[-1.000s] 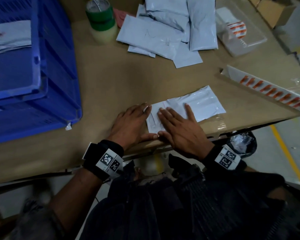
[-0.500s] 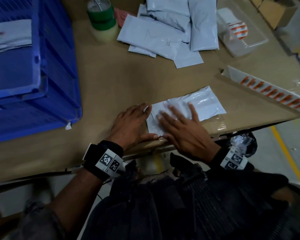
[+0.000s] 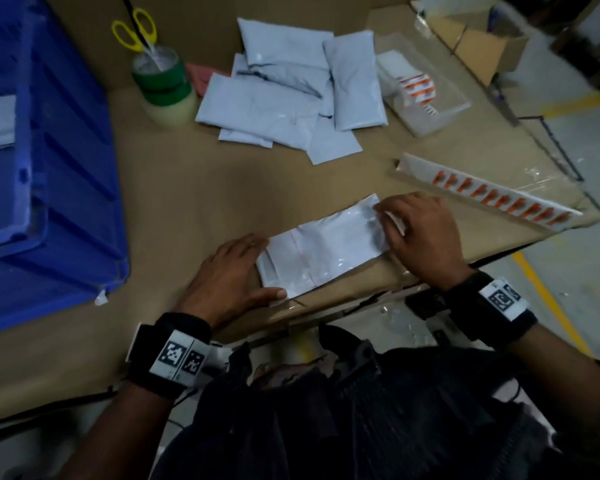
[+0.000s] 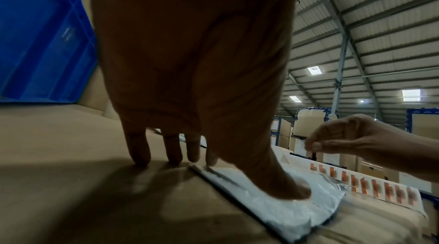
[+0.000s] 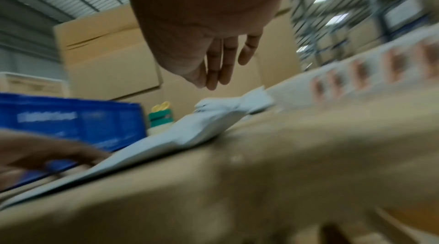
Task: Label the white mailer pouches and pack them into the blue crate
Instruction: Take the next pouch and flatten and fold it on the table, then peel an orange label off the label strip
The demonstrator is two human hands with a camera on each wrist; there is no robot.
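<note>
Flat and open, the left hand (image 3: 231, 277) presses the near end of a white pouch (image 3: 321, 252) onto the table (image 3: 187, 202), thumb on its corner. At the pouch's far end, the right hand (image 3: 418, 233) has its fingers curled; whether that grip pinches anything I cannot tell. At 9 o'clock sits the blue crate (image 3: 66, 168); at 12, more pouches (image 3: 284, 88). A label strip (image 3: 489, 194) at 2 o'clock bears orange marks, unreadable.

A black band (image 3: 168, 355) is worn around the left wrist, and a white tag printed with two black square codes is fixed on it. A like band (image 3: 492, 306) with one such tag is worn around the right wrist. Dark clothing (image 3: 343, 410) is worn below the wrists.
</note>
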